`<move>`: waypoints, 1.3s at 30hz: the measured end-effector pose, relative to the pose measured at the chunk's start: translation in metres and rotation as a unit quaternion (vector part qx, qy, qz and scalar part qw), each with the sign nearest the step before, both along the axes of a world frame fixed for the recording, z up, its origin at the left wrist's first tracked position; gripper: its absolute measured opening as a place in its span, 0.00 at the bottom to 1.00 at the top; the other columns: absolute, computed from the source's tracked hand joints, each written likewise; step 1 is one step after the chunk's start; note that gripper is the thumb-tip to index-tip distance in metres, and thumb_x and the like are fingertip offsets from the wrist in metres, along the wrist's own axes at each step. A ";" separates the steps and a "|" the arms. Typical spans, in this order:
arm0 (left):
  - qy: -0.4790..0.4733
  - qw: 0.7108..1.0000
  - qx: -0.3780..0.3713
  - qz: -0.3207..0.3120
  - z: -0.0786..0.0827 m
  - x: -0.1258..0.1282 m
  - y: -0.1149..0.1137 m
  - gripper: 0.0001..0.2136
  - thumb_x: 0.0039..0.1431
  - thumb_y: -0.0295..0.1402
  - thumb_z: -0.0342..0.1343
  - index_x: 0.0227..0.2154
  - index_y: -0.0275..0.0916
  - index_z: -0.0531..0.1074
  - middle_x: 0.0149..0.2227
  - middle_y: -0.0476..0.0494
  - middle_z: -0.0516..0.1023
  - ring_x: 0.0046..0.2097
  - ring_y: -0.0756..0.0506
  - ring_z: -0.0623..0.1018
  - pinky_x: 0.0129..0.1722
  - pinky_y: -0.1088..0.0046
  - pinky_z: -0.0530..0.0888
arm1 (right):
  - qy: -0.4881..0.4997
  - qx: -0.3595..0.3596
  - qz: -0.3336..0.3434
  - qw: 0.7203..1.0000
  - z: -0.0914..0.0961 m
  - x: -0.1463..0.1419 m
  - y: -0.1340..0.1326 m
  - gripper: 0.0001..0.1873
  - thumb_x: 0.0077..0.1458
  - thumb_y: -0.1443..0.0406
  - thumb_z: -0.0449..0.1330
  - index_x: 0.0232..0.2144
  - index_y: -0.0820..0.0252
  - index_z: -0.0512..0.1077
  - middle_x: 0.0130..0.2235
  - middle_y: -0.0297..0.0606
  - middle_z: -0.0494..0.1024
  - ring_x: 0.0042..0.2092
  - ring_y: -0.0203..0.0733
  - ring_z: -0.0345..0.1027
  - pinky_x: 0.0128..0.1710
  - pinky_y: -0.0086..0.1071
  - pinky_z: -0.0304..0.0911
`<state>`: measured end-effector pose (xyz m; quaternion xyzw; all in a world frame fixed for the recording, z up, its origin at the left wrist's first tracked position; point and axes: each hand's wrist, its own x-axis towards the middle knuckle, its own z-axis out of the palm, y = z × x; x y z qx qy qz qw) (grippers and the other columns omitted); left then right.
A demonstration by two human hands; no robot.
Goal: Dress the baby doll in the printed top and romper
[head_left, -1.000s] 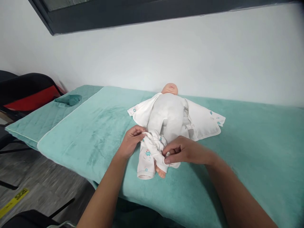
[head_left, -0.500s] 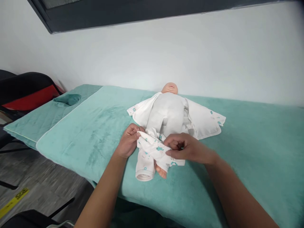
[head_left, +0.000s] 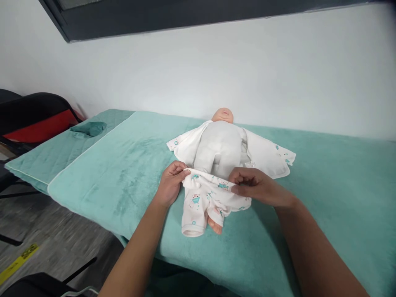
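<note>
A baby doll [head_left: 220, 142] with a grey cloth body lies on its back, head toward the wall. Beneath it a white baby shirt [head_left: 266, 156] is spread, its sleeves reaching out to both sides. White printed baby pants [head_left: 201, 198] lie around the doll's lower legs; one foot pokes out of a leg opening, while the other foot is hidden. My left hand [head_left: 170, 181] pinches the waistband at its left end. With thumb and fingers closed, my right hand [head_left: 256, 185] grips the waistband farther right, so the band is stretched between both hands.
Everything lies on a bed with a green plush cover [head_left: 123, 165], its near edge close to my body. The white wall [head_left: 198, 78] runs along the far side. Black chairs [head_left: 37, 115] stand at the left, over a grey floor [head_left: 62, 235] with yellow tape.
My right hand has moved right and slightly up, drawing the waistband wider and flatter. The left hand keeps its pinch and has shifted a little right. The doll's body lies as before.
</note>
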<state>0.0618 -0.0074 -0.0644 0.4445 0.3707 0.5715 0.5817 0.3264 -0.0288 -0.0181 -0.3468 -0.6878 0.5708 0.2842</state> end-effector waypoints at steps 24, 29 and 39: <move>0.061 0.997 0.028 -0.035 0.006 0.006 0.006 0.06 0.52 0.31 0.62 0.27 0.38 0.70 0.59 0.41 0.71 0.57 0.41 0.71 0.53 0.64 0.66 | -0.127 0.188 -0.153 0.962 -0.030 0.028 0.026 0.17 0.58 0.51 0.58 0.27 0.57 0.69 0.44 0.39 0.66 0.47 0.44 0.64 0.45 0.36 0.60; 0.054 0.994 0.048 -0.084 0.005 0.009 0.013 0.08 0.56 0.33 0.61 0.29 0.38 0.66 0.66 0.38 0.61 0.64 0.39 0.64 0.57 0.60 0.63 | -0.132 0.281 -0.254 0.916 -0.039 0.023 0.028 0.13 0.59 0.54 0.58 0.30 0.55 0.71 0.56 0.42 0.62 0.62 0.50 0.56 0.60 0.44 0.52; 0.154 0.986 0.063 -0.011 0.008 0.023 0.030 0.09 0.60 0.38 0.56 0.31 0.40 0.63 0.46 0.43 0.77 0.47 0.44 0.75 0.45 0.69 0.67 | -0.086 0.311 -0.302 0.897 -0.047 0.017 0.034 0.10 0.58 0.57 0.60 0.30 0.55 0.71 0.58 0.42 0.69 0.62 0.51 0.60 0.58 0.44 0.57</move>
